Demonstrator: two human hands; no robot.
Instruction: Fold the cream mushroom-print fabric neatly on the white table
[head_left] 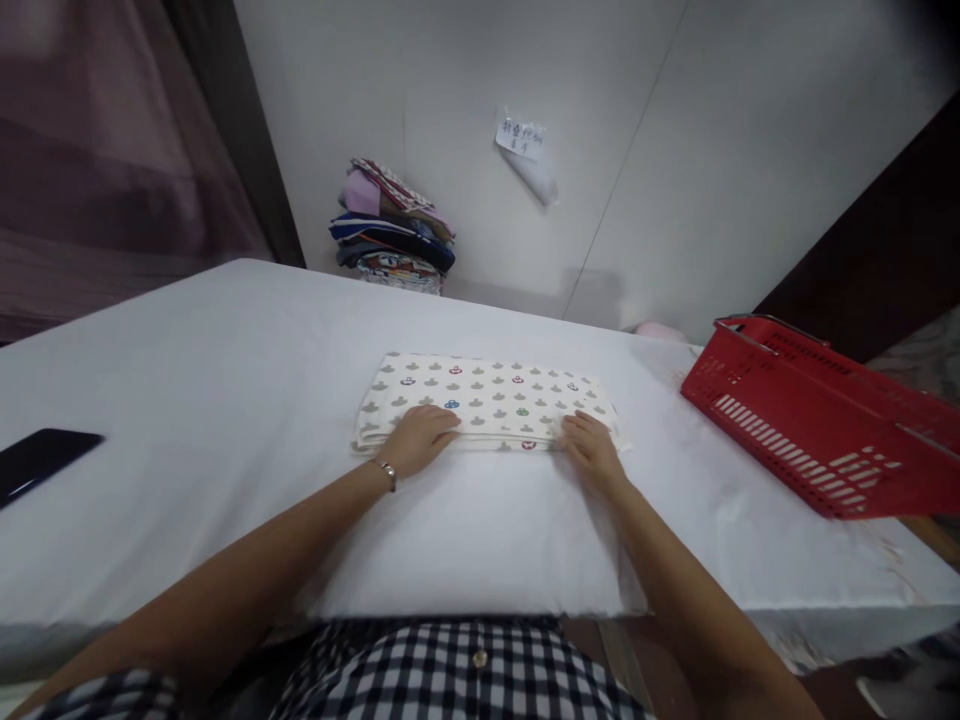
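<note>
A folded white cloth with small grey, red, blue and green printed motifs lies flat on the white-covered table, its long side facing me. My left hand rests on the near left part of this cloth, fingers stretched out toward the right. On the near right corner, my right hand lies with its fingers extended over the fabric. Between the hands, the layered near edge of the cloth shows. The undersides of both hands are hidden.
A red plastic basket with metal handles stands at the table's right. Against the wall at the back is a stack of folded fabrics. A dark flat device lies at the left. The white tabletop extends to the wall, where a paper note hangs.
</note>
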